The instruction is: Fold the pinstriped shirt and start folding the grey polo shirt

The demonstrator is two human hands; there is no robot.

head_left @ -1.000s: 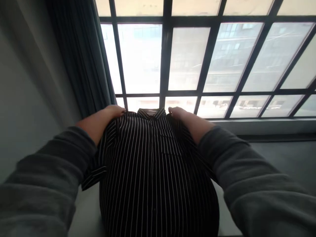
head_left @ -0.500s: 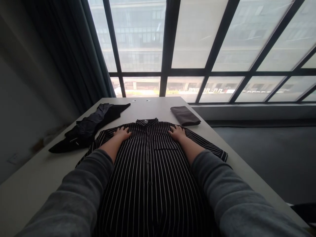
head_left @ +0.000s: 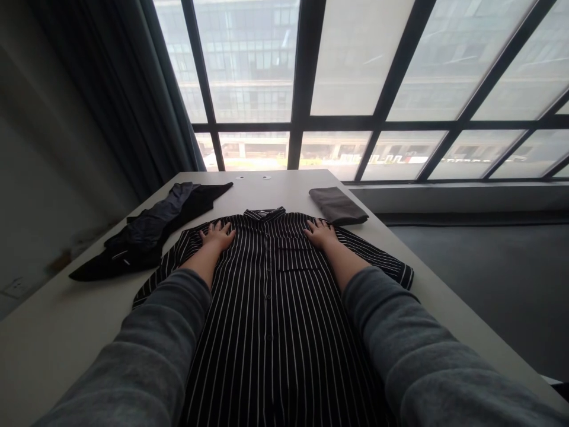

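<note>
A black shirt with white stripes lies spread out, front up, its collar toward the window and its buttons down the middle. My left hand rests flat on the shirt near the left shoulder, fingers spread. On the opposite shoulder, beside the chest pocket, my right hand lies flat with its fingers apart. Neither hand grips the cloth. Both short sleeves stretch outward, the left one partly hidden behind my forearm. The shirt's lower end is out of view.
The shirt lies on a white table. Rumpled dark clothing is at the left, and a folded dark grey cloth at the far right. Beyond the table stand a large window and a dark curtain.
The view has shifted slightly. Both hands stay on the shirt's shoulders, with the fingers a little more spread. The shirt looks about the same.
</note>
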